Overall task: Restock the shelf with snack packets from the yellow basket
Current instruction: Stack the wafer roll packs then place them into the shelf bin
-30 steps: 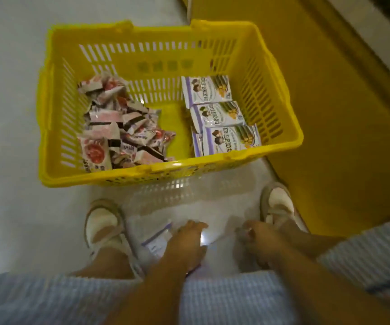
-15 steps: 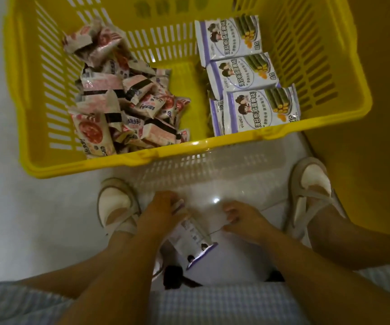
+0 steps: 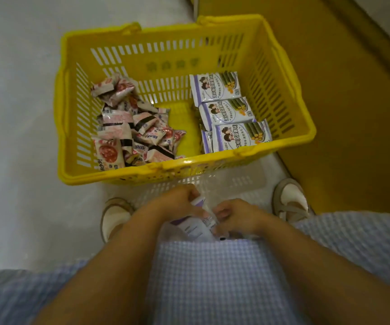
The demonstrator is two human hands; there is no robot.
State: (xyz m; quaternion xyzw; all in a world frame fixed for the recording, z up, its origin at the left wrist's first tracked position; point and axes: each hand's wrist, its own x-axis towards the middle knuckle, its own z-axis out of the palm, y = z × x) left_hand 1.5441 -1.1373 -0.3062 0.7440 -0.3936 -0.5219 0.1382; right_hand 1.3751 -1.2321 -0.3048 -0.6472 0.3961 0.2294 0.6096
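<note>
A pale floor (image 3: 25, 113) is seen from above, with the yellow basket (image 3: 142, 171) set beside a yellow unit (image 3: 342, 113). One purple-white packet (image 3: 194, 228) is held low between the left hand (image 3: 177, 202) and right hand (image 3: 238, 216), each grip closed narrowly on it. Heaped pink packets (image 3: 128, 127) and stacked purple packets (image 3: 227, 113) are left in the basket. Restocking is judged far from finished, and no shelf is shown.

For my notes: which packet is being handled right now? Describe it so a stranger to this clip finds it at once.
Start at the yellow basket on the floor; just below its near rim, the left hand and right hand meet. They hold a purple-and-white packet, the only one outside the basket, unlike the purple-and-white row and the pink heap inside it.
</note>
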